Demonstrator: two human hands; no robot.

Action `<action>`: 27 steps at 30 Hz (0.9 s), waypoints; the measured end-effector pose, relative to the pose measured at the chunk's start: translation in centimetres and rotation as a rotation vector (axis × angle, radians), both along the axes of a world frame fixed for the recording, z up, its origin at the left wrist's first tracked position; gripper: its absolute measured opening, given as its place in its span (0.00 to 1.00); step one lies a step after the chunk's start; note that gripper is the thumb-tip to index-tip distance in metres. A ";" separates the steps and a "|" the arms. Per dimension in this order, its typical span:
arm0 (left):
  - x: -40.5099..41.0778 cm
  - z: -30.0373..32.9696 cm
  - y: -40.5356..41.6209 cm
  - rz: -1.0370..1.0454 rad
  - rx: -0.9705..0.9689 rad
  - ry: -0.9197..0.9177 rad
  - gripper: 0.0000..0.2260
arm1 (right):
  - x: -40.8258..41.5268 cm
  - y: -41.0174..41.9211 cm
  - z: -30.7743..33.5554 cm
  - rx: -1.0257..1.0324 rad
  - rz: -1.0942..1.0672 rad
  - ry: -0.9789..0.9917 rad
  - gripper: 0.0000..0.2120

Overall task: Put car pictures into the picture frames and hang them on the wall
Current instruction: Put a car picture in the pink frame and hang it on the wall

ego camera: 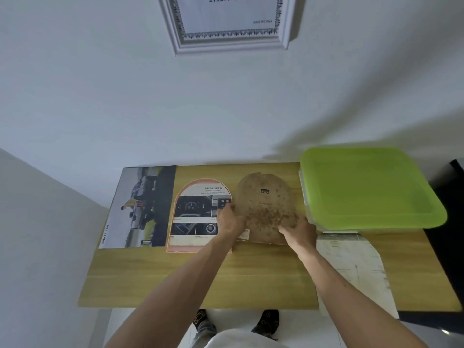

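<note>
You're mid-swap on the arched frame: your right hand [298, 229] grips the lower edge of the brown backing board [266, 209], while your left hand [229, 221] rests with fingers curled at its left edge, over the arch-cut picture [198, 214] headed "ADVANCED". Next, I reckon, that picture goes under the board. The "SMART CAR" print [140, 207] waits far left; the wall frame [228, 23] still shows "21x29.7CM", "MADE IN CHINA".

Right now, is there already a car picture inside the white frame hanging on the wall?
No, the white frame on the wall shows only its printed size insert, while the car picture lies flat on the table.
</note>
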State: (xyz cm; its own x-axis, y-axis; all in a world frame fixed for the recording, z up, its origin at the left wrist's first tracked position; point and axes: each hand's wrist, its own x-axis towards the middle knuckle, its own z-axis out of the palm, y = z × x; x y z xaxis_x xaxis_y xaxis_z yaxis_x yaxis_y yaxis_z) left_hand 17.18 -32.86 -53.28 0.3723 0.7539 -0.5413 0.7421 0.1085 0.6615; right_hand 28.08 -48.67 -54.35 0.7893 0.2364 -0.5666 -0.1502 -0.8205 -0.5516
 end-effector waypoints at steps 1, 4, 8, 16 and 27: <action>-0.5 0.2 0.6 0.008 0.009 -0.035 0.26 | 0.0 0.1 -0.1 0.045 0.004 0.008 0.41; -2.5 1.9 2.6 -0.003 0.021 -0.123 0.21 | -0.4 1.3 -0.2 0.158 0.007 0.004 0.43; -6.0 3.0 5.9 -0.058 0.076 -0.148 0.19 | -2.9 4.6 2.7 0.233 0.095 -0.006 0.37; -13.9 2.5 11.7 -0.117 0.205 -0.098 0.23 | -9.1 10.0 1.8 0.201 0.253 -0.073 0.32; -17.3 -0.1 12.4 -0.197 0.205 -0.057 0.22 | -12.2 10.7 0.0 0.085 0.286 -0.122 0.32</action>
State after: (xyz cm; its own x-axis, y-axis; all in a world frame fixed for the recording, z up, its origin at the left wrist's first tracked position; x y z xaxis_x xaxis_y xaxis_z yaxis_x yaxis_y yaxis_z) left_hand -0.14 -20.49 -53.38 0.5478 0.7554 -0.3596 0.6968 -0.1741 0.6958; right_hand 15.91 -37.98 -54.36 0.7446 0.5011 -0.4410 0.1512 -0.7702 -0.6197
